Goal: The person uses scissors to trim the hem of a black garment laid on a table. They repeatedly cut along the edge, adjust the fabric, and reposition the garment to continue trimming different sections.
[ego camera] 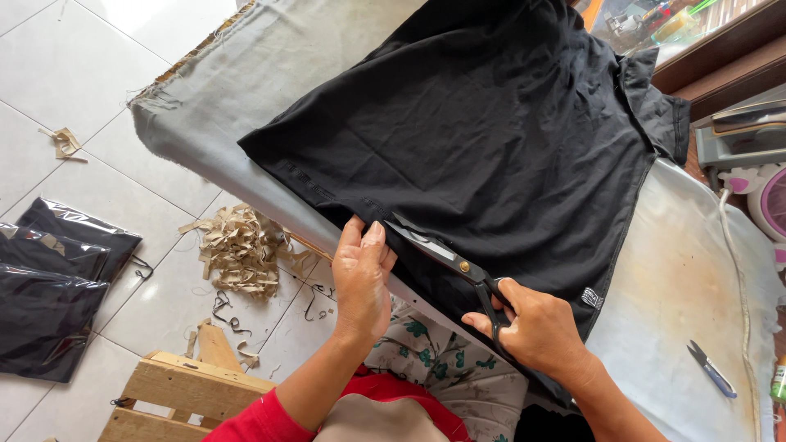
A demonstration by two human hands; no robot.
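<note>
Clear plastic packages [49, 286] of black cloth lie on the floor; a small label [589, 297] sits on the black shirt [491, 139].

There is only one view. The camera sits on the person's head and looks almost straight down. It is close, so the two hands fill the bottom middle of the frame. The padded surface [688, 270] runs from the upper left to the lower right. The tiled floor [98, 164] shows far below on the left side.
</note>
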